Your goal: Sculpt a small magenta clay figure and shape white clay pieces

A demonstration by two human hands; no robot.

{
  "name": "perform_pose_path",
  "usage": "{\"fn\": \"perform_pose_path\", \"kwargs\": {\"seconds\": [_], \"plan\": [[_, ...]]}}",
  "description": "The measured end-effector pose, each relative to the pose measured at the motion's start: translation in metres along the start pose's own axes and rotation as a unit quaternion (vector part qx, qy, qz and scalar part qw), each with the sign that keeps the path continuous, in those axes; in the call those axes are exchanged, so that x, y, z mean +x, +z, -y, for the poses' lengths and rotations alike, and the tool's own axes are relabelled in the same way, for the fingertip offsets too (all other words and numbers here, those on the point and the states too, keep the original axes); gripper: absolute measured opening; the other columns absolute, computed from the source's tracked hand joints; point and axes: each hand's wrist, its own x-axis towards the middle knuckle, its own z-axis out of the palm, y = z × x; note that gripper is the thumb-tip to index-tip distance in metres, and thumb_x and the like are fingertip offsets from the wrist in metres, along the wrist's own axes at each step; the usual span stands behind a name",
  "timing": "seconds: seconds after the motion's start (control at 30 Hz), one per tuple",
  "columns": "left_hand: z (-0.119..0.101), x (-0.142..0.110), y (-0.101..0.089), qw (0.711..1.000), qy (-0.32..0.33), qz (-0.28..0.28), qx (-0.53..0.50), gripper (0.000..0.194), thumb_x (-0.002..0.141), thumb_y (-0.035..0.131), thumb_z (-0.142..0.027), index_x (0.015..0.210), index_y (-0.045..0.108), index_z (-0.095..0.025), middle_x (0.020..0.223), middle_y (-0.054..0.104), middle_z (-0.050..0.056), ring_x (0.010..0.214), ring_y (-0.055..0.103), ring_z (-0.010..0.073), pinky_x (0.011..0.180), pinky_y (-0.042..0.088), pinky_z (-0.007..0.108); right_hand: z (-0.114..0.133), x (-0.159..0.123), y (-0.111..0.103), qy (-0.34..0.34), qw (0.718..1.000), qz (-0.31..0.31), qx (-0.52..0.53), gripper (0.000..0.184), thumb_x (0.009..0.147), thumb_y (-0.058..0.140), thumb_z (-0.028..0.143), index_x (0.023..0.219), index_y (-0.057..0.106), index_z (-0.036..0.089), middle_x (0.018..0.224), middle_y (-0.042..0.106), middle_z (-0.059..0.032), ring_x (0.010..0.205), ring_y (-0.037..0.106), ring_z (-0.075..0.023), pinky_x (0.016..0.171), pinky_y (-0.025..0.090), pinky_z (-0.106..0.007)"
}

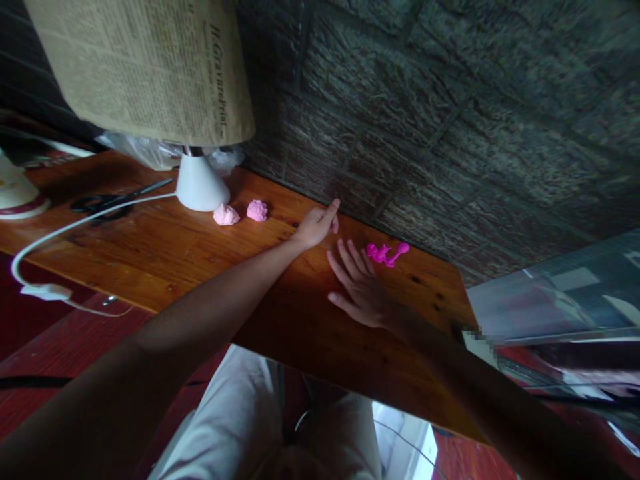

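Note:
My left hand (316, 225) is over the back part of the wooden table, turned on its side with the thumb stretched out toward the wall. Its other fingers are partly hidden, and no object shows in it. Just to the right, my right hand (357, 283) is spread flat, palm down, at or just above the tabletop. A bright magenta figure of joined rounded pieces (387, 253) lies close beyond its fingertips. Left of both hands sit a pale pink crumpled lump (226, 214) and a deeper pink lump (257, 210), apart from each other.
A lamp with a newsprint shade (150, 73) and white base (201, 183) stands at the back left. Black scissors (107, 203) lie beside it under a white cord (90, 220). A paper cup (20, 190) is at far left. A dark brick wall (400, 133) borders the wooden table (200, 260).

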Motion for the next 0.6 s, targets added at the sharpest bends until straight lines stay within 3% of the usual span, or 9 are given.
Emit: {"fn": "perform_pose_path", "kwargs": {"seconds": [0.17,0.27,0.5,0.6], "plan": [[0.0,0.0,-0.002,1.0,-0.01,-0.013,0.003,0.08,0.098,0.02,-0.069,0.048,0.058,-0.019,0.04,0.045,-0.001,0.046,0.05,0.0114,0.06,0.041,0.028,0.021,-0.042,-0.007,-0.05,0.999,0.012,0.001,0.092,0.094,0.032,0.073,0.162,0.012,0.014,0.17,0.001,-0.0188,0.156,-0.007,-0.0374,0.121,0.009,-0.067],[0.001,0.002,-0.001,1.0,-0.007,-0.004,0.013,0.079,0.1,0.02,-0.065,0.049,0.059,-0.019,0.04,0.045,-0.001,0.047,0.051,0.0113,0.063,0.042,0.028,0.026,-0.046,-0.008,-0.058,0.998,0.015,-0.012,0.096,0.091,0.033,0.077,0.161,0.017,0.013,0.169,0.005,-0.0196,0.156,-0.005,-0.0388,0.121,0.008,-0.067],[0.0,0.003,-0.002,0.999,-0.015,-0.029,-0.001,0.077,0.102,0.021,-0.06,0.048,0.058,-0.018,0.041,0.045,-0.001,0.046,0.05,0.0103,0.062,0.042,0.026,0.008,0.024,0.002,0.045,0.998,0.026,-0.034,0.088,0.096,0.039,0.066,0.16,0.022,0.007,0.168,0.006,-0.0223,0.157,-0.001,-0.0374,0.124,0.006,-0.061],[-0.001,0.001,-0.006,0.998,-0.024,-0.063,-0.009,0.076,0.103,0.022,-0.057,0.048,0.058,-0.019,0.041,0.045,-0.001,0.047,0.05,0.0104,0.061,0.041,0.026,0.006,0.035,0.002,0.076,0.996,0.033,-0.02,0.085,0.098,0.04,0.06,0.16,0.018,0.007,0.168,0.004,-0.0225,0.157,0.0,-0.0365,0.124,0.008,-0.06]]}}
